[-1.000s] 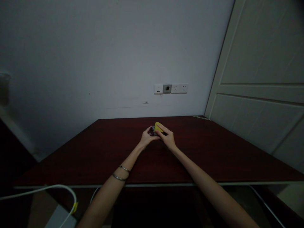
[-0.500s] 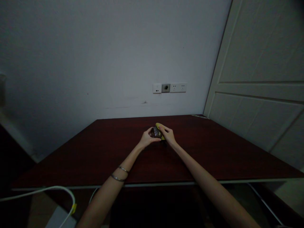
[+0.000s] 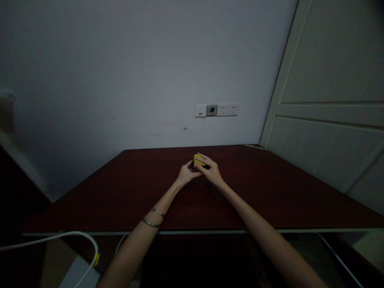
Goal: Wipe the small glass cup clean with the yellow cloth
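My left hand (image 3: 185, 175) is curved round the left side of a small dark, shiny container (image 3: 193, 169), which is mostly hidden by my fingers. A yellow, lid-like piece (image 3: 198, 160) is over the container's top. My right hand (image 3: 212, 173) holds this yellow piece from the right, thumb in front and fingers over it. Both hands are close together above the middle of the dark red table (image 3: 150, 188). Whether the yellow piece is fixed to the container I cannot tell.
A pale wall with sockets and switches (image 3: 217, 110) rises behind the table. On the right stands a white panelled door (image 3: 327, 116). A white cable (image 3: 81, 233) with a yellow tag loops below the table's front left edge. A flat strip (image 3: 255, 147) lies at the far right corner.
The yellow piece has turned from the container's right side to over its top, covering more of it. My right hand has shifted its grip with it. The view has moved slightly.
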### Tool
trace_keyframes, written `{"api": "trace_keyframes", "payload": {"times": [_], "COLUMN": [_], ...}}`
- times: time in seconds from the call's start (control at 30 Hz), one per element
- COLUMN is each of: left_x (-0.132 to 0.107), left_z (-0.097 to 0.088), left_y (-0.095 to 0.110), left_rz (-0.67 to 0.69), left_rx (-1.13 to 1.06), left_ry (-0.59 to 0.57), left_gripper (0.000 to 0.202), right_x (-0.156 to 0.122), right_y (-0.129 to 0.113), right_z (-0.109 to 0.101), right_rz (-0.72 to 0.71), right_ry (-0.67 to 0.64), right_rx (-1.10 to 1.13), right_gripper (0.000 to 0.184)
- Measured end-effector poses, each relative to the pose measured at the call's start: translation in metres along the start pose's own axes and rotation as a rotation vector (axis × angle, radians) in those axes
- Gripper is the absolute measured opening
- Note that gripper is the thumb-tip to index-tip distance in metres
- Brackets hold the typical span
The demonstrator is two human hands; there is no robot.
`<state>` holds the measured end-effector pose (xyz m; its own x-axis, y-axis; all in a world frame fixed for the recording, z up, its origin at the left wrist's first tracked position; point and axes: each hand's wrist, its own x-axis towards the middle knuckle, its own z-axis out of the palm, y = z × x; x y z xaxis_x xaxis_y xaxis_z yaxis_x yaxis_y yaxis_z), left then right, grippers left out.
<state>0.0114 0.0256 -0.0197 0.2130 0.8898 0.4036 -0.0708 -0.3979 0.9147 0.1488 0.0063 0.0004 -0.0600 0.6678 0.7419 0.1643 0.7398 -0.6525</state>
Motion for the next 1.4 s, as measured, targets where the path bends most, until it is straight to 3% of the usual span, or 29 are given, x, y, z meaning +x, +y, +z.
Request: {"api": "trace_keyframes", "payload": {"times": [0.17, 0.27, 0.6, 0.7, 0.9, 1.03, 1.2, 1.4], "left_x": [0.000, 0.000, 0.007, 0.005, 0.002, 0.002, 0.001, -0.001], "left_z": [-0.002, -0.004, -0.013, -0.013, -0.013, -0.013, -0.013, -0.008], "left_y": [0.000, 0.000, -0.009, -0.006, -0.003, -0.004, 0.002, 0.013], "left_rz": [0.019, 0.028, 0.041, 0.052, 0.086, 0.067, 0.042, 0.041], "left_rx": [0.120, 0.166, 0.177, 0.212, 0.343, 0.372, 0.332, 0.069], "left_ry": [0.006, -0.012, 0.042, 0.042, -0.005, -0.007, 0.020, -0.044], "left_gripper": [0.067, 0.065, 0.057, 0.059, 0.060, 0.060, 0.056, 0.061], "right_x": [0.009, 0.010, 0.005, 0.011, 0.019, 0.011, 0.003, 0.008], "right_y": [0.014, 0.017, 0.004, 0.008, 0.024, 0.020, 0.005, 0.014], "right_z": [0.007, 0.007, 0.003, 0.007, 0.014, 0.012, 0.007, 0.002], "right_rz": [0.169, 0.200, -0.089, -0.035, 0.247, 0.173, 0.002, 0.208], "right_ry": [0.082, 0.080, -0.117, -0.070, 0.049, 0.040, -0.042, 0.063], "right_rx": [0.090, 0.099, -0.026, -0.007, 0.117, 0.071, 0.015, 0.250], "right_gripper": [0.034, 0.036, 0.031, 0.032, 0.038, 0.035, 0.031, 0.042]}}
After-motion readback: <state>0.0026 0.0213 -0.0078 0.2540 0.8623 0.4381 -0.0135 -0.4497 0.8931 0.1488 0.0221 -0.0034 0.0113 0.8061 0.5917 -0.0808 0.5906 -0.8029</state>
